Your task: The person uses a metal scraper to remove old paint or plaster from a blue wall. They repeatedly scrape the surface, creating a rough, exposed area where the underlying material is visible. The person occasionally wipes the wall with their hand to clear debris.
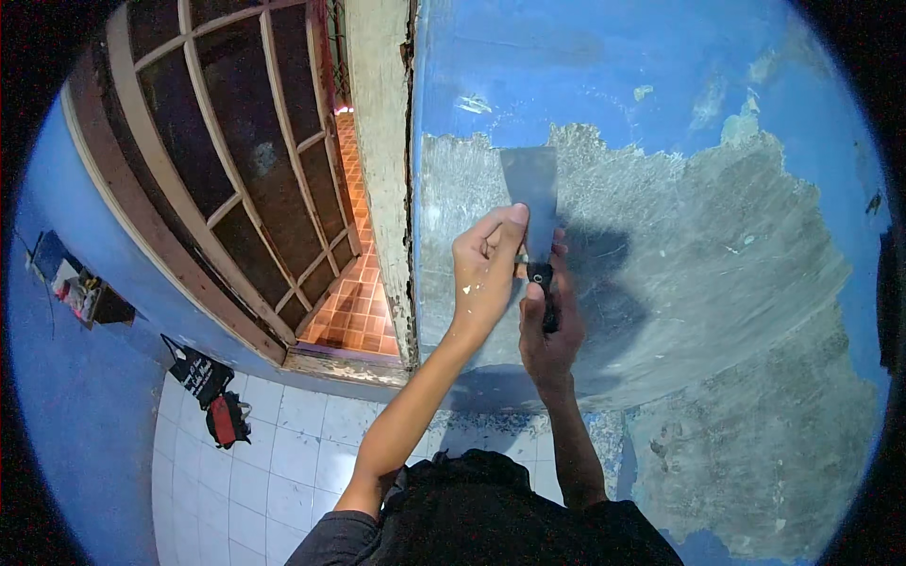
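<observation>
A wide metal scraper (pixel 532 177) with a black handle is upright before the wall, its blade edge up near the border of the blue paint (pixel 524 64). My right hand (pixel 555 318) is closed around the handle. The thumb of my left hand (pixel 488 258) presses on the left side of the blade, with the other fingers curled behind or beside it; pale flecks stick to this hand. Below the paint's ragged border, bare grey plaster (pixel 672 283) shows. Whether the blade touches the wall cannot be told.
Left of the wall stand a worn white door frame (pixel 382 141) and a paned door (pixel 241 141), ajar. Paint flecks lie on the white floor tiles (pixel 297 453). A black bag (pixel 199 375) and a red and black item (pixel 226 421) are at the left, below a small wall shelf (pixel 113 304).
</observation>
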`<state>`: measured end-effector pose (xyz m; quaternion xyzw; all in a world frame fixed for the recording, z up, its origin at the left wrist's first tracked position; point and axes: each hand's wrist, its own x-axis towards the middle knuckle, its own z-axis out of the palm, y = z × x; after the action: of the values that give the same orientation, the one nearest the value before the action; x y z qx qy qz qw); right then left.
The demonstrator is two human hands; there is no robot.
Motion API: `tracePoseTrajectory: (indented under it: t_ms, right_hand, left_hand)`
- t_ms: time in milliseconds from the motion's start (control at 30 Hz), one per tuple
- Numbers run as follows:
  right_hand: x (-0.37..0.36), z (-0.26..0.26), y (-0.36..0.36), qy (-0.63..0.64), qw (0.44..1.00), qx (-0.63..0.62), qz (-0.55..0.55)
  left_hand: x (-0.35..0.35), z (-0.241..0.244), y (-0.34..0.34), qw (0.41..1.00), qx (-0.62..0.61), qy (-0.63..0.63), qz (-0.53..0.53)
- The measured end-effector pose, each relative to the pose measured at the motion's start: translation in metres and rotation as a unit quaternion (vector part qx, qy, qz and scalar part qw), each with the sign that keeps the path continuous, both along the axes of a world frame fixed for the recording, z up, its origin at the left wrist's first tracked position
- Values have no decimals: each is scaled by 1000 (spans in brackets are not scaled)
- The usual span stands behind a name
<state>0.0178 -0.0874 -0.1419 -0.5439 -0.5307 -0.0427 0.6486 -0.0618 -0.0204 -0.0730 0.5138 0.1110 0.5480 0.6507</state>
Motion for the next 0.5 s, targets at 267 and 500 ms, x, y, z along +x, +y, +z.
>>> tracePoseTrajectory:
  t_ms: [267,500]
  right_hand:
    - [-1,2,2,-51,998,6,-38]
    - [-12,13,-5,-31,999,-22,-16]
  left_hand:
    - [1,2,1,1000,-14,8,15]
    - [-1,3,0,1000,0,19,19]
